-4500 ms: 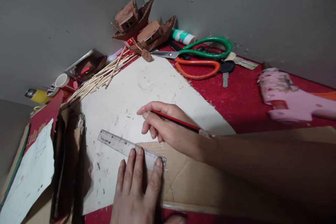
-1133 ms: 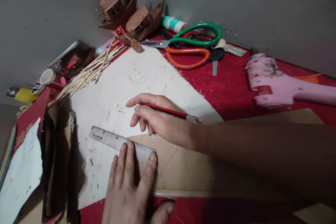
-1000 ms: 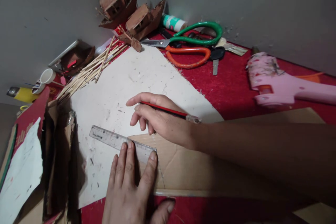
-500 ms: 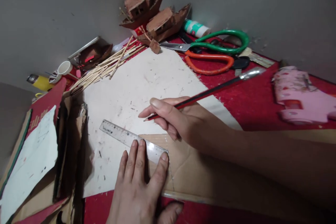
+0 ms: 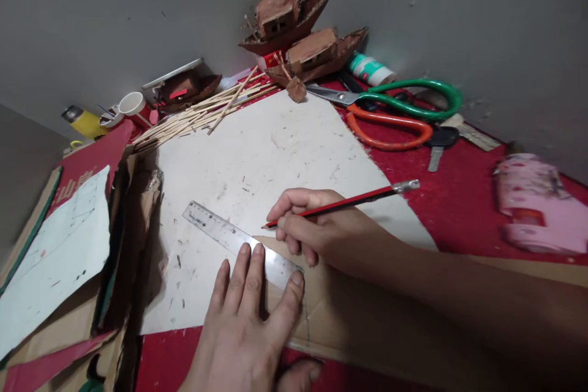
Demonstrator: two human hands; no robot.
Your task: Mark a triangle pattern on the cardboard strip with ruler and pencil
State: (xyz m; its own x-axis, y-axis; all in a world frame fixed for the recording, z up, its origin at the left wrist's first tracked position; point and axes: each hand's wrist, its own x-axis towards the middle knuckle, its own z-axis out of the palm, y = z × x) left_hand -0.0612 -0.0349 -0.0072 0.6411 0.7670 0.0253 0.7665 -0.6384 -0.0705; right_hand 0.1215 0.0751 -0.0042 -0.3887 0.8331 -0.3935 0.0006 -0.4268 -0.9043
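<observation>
My left hand (image 5: 250, 324) lies with fingers spread, pressing a clear ruler (image 5: 220, 226) down across the brown cardboard sheet (image 5: 331, 318). The ruler slants, its far left end lying over the white sheet (image 5: 285, 141) under the cardboard. My right hand (image 5: 312, 226) grips a red and black pencil (image 5: 349, 201), its tip pointing left and hovering close to the ruler's upper edge by the cardboard's corner. A short drawn line runs down the cardboard near my left thumb.
Scissors (image 5: 367, 98), brown model boats (image 5: 285, 18) and thin wooden sticks (image 5: 202, 110) lie at the back. A paper cup (image 5: 133, 104) and yellow bottle (image 5: 85, 121) stand at left, near stacked cardboard (image 5: 124, 245). A pink object (image 5: 537, 202) sits at right on the red surface (image 5: 399, 165).
The pencil's tip has come down nearer the ruler, and its back end has dropped. My right fingers have curled closer round it. The camera view has shifted; the ruler stays under my left hand.
</observation>
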